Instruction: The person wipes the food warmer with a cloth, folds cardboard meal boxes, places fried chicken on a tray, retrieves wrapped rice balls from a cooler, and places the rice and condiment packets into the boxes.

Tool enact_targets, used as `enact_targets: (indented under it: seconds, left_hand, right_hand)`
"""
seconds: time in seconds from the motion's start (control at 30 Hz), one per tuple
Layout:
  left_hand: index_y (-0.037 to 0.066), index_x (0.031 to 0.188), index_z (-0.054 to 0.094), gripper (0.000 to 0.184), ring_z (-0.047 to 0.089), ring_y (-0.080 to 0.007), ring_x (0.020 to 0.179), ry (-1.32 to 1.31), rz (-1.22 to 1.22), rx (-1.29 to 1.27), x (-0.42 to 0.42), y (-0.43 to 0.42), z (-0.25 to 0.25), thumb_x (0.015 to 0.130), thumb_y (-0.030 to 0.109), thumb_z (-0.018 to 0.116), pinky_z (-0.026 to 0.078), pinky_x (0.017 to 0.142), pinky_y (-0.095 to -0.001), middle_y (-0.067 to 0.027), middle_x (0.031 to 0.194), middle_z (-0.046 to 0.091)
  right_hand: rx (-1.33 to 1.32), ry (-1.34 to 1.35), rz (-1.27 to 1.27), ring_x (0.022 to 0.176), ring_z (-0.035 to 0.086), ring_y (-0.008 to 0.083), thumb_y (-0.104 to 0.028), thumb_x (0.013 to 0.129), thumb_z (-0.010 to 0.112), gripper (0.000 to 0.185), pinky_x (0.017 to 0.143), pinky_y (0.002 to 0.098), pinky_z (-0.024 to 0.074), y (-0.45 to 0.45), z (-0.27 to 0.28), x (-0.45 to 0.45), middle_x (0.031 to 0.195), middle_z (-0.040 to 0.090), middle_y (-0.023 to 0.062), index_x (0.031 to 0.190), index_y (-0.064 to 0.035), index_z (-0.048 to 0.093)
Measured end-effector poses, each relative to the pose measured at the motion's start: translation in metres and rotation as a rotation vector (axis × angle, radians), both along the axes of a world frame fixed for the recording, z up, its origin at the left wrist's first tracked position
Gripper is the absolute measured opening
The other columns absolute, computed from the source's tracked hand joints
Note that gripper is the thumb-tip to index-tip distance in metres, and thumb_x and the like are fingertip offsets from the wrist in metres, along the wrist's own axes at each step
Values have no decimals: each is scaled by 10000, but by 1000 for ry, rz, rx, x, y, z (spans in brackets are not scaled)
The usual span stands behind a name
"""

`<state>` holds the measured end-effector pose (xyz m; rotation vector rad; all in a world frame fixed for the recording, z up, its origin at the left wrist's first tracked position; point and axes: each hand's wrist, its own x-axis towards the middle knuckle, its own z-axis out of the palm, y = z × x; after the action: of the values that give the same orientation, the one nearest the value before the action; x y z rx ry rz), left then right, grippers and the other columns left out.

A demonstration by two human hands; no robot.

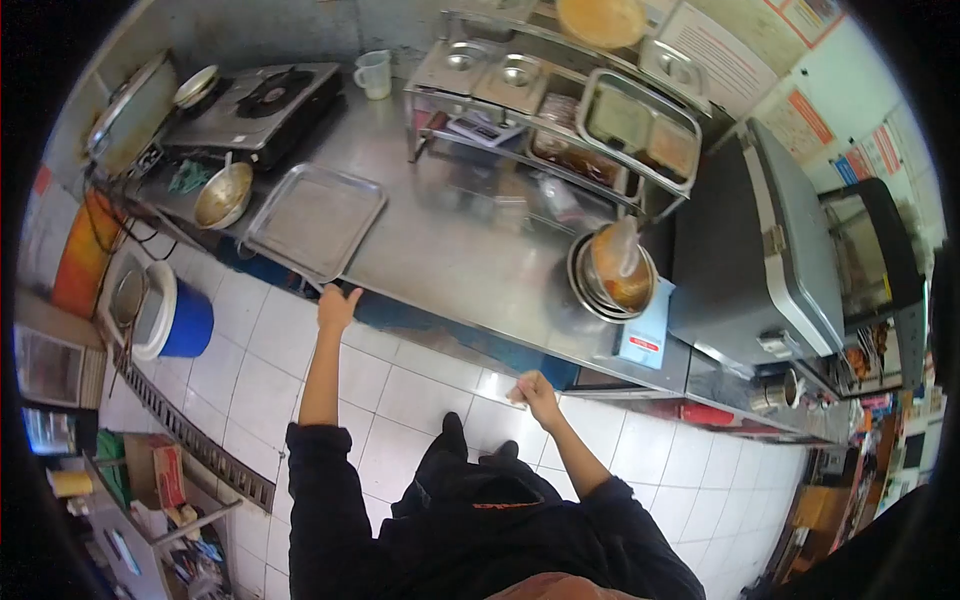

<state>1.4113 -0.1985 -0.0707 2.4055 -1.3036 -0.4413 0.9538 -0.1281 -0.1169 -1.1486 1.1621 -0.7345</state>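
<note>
My left hand (338,305) is at the front edge of the steel counter, by the near corner of a rectangular metal tray (315,220). Its thumb stands apart from the fingers, and I see no grip on the tray, which lies flat. Over the floor in front of the counter is my right hand (540,397), its fingers curled in; what they hold, if anything, is too small to make out. On the counter's right side stand stacked metal bowls (585,280), with a food-stained bowl and a clear plastic piece on top.
At the left are a gas stove (250,108), a used bowl (224,196) and a blue-and-white bucket (180,318). A measuring jug (374,75) stands at the back. A rack of food pans (640,130) and a large grey appliance (750,240) fill the right.
</note>
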Motion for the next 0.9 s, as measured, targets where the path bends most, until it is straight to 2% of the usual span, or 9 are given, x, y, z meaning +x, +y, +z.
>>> enact_targets:
  seconds: [0.07, 0.17, 0.33, 0.4, 0.47, 0.5, 0.6, 0.73, 0.9]
  left_hand:
    - [9, 1072, 461, 558, 444, -331, 1084, -177, 192, 16, -54, 12, 54, 727, 411, 633, 375, 817, -486, -187, 1159, 467]
    - [31, 1194, 386, 589, 310, -346, 1177, -299, 122, -282, -110, 26, 38, 743, 331, 617, 251, 919, -528, -162, 1276, 343]
    - [35, 1226, 367, 574, 277, -363, 1175, -52, -388, -591, -263, 11, 102, 751, 262, 595, 134, 987, -504, -190, 1287, 319]
    - [37, 1203, 399, 546, 317, -351, 1165, 102, -680, -756, -343, -1, 155, 738, 226, 616, 161, 983, -482, -185, 1280, 347]
    - [46, 1151, 456, 501, 349, -338, 1150, 234, -955, -881, -433, -10, 217, 712, 209, 632, 193, 969, -489, -174, 1258, 383]
    - [71, 1119, 487, 476, 359, -319, 1150, 227, -1067, -967, -478, -19, 242, 690, 206, 644, 205, 955, -504, -159, 1257, 391]
    - [101, 1091, 500, 452, 385, -292, 1139, 148, -1279, -1088, -616, -43, 309, 686, 221, 660, 228, 943, -525, -123, 1254, 396]
    - [95, 1085, 499, 480, 395, -258, 1140, -100, -1411, -1172, -797, -83, 354, 670, 242, 690, 290, 929, -482, -108, 1260, 399]
    - [125, 960, 569, 481, 476, -182, 1014, -736, -1995, -519, -930, -131, 387, 578, 371, 728, 355, 826, -386, -27, 1017, 540]
  right_hand:
    - [-12, -63, -73, 682, 581, 150, -206, 863, 539, 211, 629, 266, 483, -11, 16, 14, 758, 587, 90, 915, -14, 468]
    - [108, -81, -86, 801, 567, 129, -244, 877, 512, 199, 681, 282, 474, -22, 59, 27, 840, 584, 74, 952, -62, 490]
    - [485, -573, -91, 912, 552, 175, -347, 901, 436, 308, 810, 339, 438, 8, 28, -18, 1059, 572, 92, 1097, -112, 462]
    - [533, -258, 29, 970, 538, 222, -334, 910, 403, 320, 833, 380, 434, 46, -1, -55, 1093, 563, 102, 1096, -87, 485]
    - [118, 548, 625, 1088, 471, 313, -384, 874, 396, 430, 901, 413, 380, 91, -45, -108, 1188, 502, 137, 1106, -49, 535]
    - [257, 761, 858, 1166, 408, 321, -450, 851, 388, 490, 938, 418, 347, 109, -44, -134, 1249, 459, 124, 1140, -76, 519]
    - [95, 760, 874, 1212, 353, 333, -537, 825, 386, 611, 987, 406, 297, 147, -108, -236, 1282, 411, 174, 1200, -62, 475]
    - [364, 738, 533, 1177, 393, 335, -532, 826, 389, 604, 964, 407, 322, 134, -62, -341, 1242, 446, 187, 1171, -48, 497]
    - [462, 830, 456, 1088, 483, 321, -519, 819, 424, 560, 897, 413, 383, 98, -41, -464, 1127, 539, 183, 1106, -57, 556]
